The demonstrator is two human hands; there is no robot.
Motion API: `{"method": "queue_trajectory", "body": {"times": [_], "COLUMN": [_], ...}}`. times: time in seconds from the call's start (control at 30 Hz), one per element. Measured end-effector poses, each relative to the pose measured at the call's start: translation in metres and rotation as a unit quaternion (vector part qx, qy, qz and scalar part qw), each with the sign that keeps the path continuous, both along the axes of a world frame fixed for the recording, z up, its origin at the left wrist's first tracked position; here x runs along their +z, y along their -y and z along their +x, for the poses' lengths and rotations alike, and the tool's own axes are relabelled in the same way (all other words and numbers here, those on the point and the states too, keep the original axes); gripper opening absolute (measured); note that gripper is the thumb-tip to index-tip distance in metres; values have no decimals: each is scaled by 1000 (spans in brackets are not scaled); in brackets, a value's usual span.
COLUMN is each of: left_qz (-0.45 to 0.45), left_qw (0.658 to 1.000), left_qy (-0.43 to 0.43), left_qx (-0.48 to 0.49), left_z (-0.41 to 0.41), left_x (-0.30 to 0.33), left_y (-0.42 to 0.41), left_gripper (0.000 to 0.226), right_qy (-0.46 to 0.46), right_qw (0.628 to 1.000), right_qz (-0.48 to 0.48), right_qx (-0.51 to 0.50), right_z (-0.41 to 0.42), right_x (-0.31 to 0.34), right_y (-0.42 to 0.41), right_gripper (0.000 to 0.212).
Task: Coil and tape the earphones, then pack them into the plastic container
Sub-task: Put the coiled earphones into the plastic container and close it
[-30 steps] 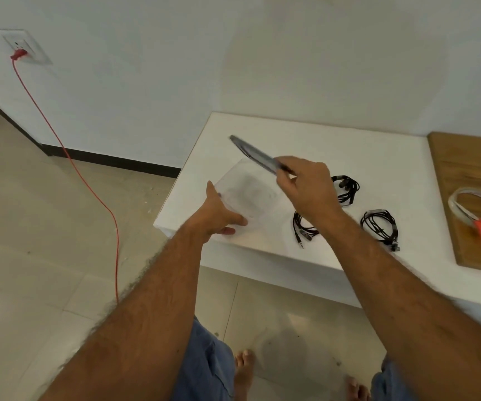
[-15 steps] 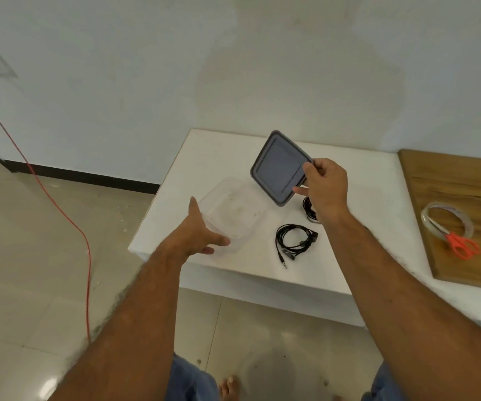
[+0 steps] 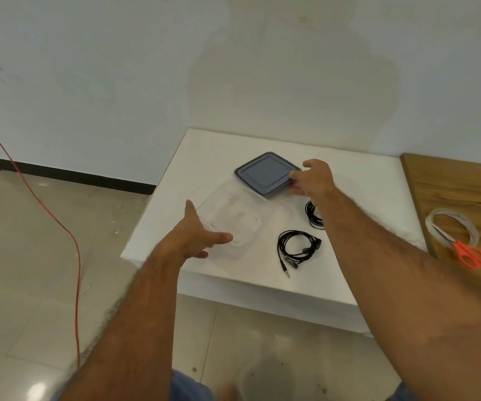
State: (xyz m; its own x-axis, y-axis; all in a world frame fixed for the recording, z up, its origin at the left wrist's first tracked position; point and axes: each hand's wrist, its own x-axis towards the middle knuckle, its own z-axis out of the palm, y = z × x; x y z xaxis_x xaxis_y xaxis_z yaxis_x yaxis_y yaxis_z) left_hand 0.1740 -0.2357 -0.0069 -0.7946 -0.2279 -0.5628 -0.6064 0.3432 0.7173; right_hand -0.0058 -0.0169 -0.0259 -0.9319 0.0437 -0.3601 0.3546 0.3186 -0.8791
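Note:
A clear plastic container sits lidless near the left edge of the white table. My left hand holds its near left side, thumb inside the rim. Its grey lid lies almost flat on the table just behind the container, and my right hand grips the lid's right edge. One coiled black earphone lies to the right of the container with its plug toward me. A second coil is partly hidden under my right forearm.
A wooden board lies at the right, bearing a roll of clear tape and orange scissors. A red cable trails over the tiled floor at the left. The wall stands right behind the table.
My right hand has brought the lid down from a raised, tilted hold to the table behind the container. My left hand has stayed on the container.

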Motion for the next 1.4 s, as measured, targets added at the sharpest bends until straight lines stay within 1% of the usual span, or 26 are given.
{"method": "queue_trajectory", "body": {"times": [0.07, 0.1, 0.13, 0.17, 0.23, 0.27, 0.3, 0.33, 0.4, 0.47, 0.53, 0.6, 0.7, 0.8, 0.9, 0.97, 1.07, 1.2, 1.27, 1.33, 1.4], "left_qz": [-4, -8, -18, -40, -131, -188, -234, -261, -269, -260, -241, -218, -204, -193, -230, -250, -280, -306, -302, -296, -290], "left_qw": [1000, 1000, 1000, 999, 991, 982, 970, 960, 943, 930, 925, 926, 925, 929, 926, 923, 912, 901, 902, 905, 908], "left_qy": [-5, -4, -4, -6, -16, -33, -59, -96, -181, -251, -291, -309, -313, -298, -251, -216, -191, -181, -178, -177, -174], "left_qx": [8, 15, 22, 25, 17, 18, 28, 44, 69, 63, 37, -4, -73, -105, -162, -198, -230, -249, -250, -248, -246], "left_z": [0, 0, 0, 1, 2, 2, 2, 1, -5, -15, -24, -33, -43, -50, -56, -60, -63, -63, -63, -62, -62], "left_x": [1, 1, 1, 1, 2, 4, 6, 9, 14, 17, 20, 24, 25, 23, 14, 4, -9, -18, -21, -24, -25], "left_y": [-1, -1, 0, 0, 2, 2, 1, -2, -12, -29, -55, -86, -135, -182, -221, -240, -254, -257, -256, -255, -253], "left_gripper": [115, 111, 106, 101, 88, 80, 73, 65, 51, 38, 29, 26, 24, 20, 21, 26, 35, 27, 26, 27, 29], "right_qy": [37, 45, 40, 21, -35, -51, -62, -74, -97, -108, -99, -85, -72, -47, -23, -15, 9, 27, 32, 28, 23], "right_qw": [998, 997, 998, 1000, 998, 996, 995, 993, 988, 982, 979, 976, 967, 956, 950, 948, 941, 916, 909, 904, 907], "right_qz": [-49, -55, -52, -17, 51, 67, 77, 88, 121, 155, 177, 201, 238, 281, 300, 307, 321, 375, 391, 406, 404], "right_qx": [-12, -11, -10, -10, 6, 9, 14, 17, 24, 21, 12, 21, 49, 70, 82, 89, 111, 141, 141, 132, 119], "right_z": [4, 6, 8, 9, 14, 17, 21, 24, 35, 49, 62, 70, 79, 87, 91, 90, 89, 89, 90, 91, 91], "right_x": [7, 11, 14, 18, 28, 32, 37, 39, 44, 44, 40, 36, 31, 24, 11, 7, 6, 3, 1, -2, -4], "right_y": [-5, -8, -12, -16, -30, -38, -48, -61, -87, -113, -136, -152, -171, -184, -191, -189, -181, -173, -169, -165, -162], "right_gripper": [60, 57, 50, 50, 42, 34, 27, 22, 15, 9, 6, 12, 8, 2, 7, 16, 25, 30, 28, 22, 18]}}
